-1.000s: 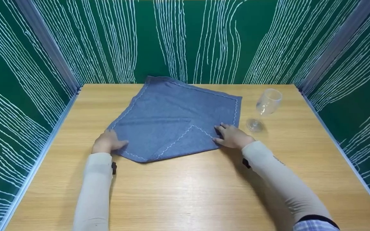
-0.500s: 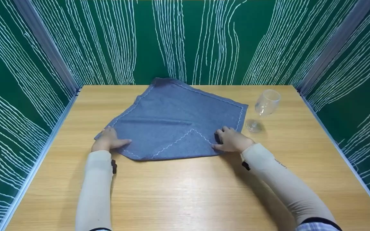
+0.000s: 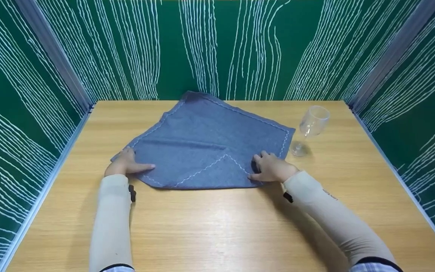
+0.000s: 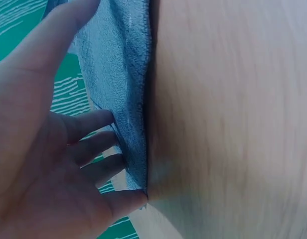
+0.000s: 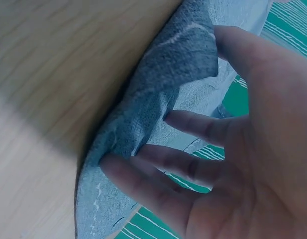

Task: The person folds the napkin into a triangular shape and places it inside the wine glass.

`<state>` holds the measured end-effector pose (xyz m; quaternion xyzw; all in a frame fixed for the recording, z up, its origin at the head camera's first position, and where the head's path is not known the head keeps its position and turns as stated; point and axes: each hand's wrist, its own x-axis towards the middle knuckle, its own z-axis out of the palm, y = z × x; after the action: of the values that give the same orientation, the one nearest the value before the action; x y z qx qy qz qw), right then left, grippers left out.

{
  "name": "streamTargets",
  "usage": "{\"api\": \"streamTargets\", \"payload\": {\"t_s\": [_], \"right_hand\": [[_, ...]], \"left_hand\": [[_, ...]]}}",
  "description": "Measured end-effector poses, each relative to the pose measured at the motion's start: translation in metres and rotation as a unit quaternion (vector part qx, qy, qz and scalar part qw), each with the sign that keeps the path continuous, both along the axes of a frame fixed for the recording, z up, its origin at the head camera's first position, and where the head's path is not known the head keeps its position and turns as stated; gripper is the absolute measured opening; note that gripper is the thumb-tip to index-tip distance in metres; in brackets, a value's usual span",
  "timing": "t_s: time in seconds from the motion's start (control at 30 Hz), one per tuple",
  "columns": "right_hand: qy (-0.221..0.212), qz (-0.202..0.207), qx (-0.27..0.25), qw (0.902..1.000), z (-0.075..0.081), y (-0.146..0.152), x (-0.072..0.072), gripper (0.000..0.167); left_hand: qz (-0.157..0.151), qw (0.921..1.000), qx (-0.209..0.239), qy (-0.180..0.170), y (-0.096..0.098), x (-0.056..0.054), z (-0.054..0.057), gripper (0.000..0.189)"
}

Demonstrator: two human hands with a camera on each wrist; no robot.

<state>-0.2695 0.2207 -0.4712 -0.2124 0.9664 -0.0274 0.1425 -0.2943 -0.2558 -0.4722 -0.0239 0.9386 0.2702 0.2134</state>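
A grey-blue cloth (image 3: 202,132) with pale zigzag stitching along its edges lies spread on the table, a raised crease across it and its near part folded over. At its left near corner rests my left hand (image 3: 125,162), thumb stretched out over the cloth. In the left wrist view the fingertips (image 4: 106,164) of that hand touch the cloth's edge. My right hand (image 3: 272,167) lies on the right near part of the cloth. From the right wrist, its fingers (image 5: 193,124) appear spread and bent slightly against the cloth, thumb beside a turned-up flap (image 5: 181,62).
Just right of the cloth, a clear stemmed glass (image 3: 314,121) stands upright, near my right hand. Green walls (image 3: 236,49) with white wavy lines enclose the wooden table (image 3: 202,226) at the back and both sides.
The cloth's right corner has shifted right and nearer me, closer to the glass, and its near edge lies straighter. A left corner now sticks out past my left hand. Both hands moved only slightly.
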Motion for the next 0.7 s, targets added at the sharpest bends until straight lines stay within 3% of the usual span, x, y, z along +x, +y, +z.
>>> {"api": "streamTargets", "payload": {"t_s": [0.3,0.53,0.7], "right_hand": [[0.010,0.000,0.002,0.9999,-0.003,-0.002,0.000,0.076],[0.034,0.021,-0.010,0.9992,-0.002,-0.002,0.001,0.065],[0.032,0.019,-0.004,0.9993,0.000,-0.001,0.002,0.071]], "left_hand": [[-0.024,0.9988,-0.015,0.041,0.001,0.002,-0.003,0.113],[-0.030,0.9987,-0.019,0.038,0.011,0.003,-0.002,0.099],[-0.031,0.9982,-0.044,0.027,0.023,0.007,-0.002,0.117]]}}
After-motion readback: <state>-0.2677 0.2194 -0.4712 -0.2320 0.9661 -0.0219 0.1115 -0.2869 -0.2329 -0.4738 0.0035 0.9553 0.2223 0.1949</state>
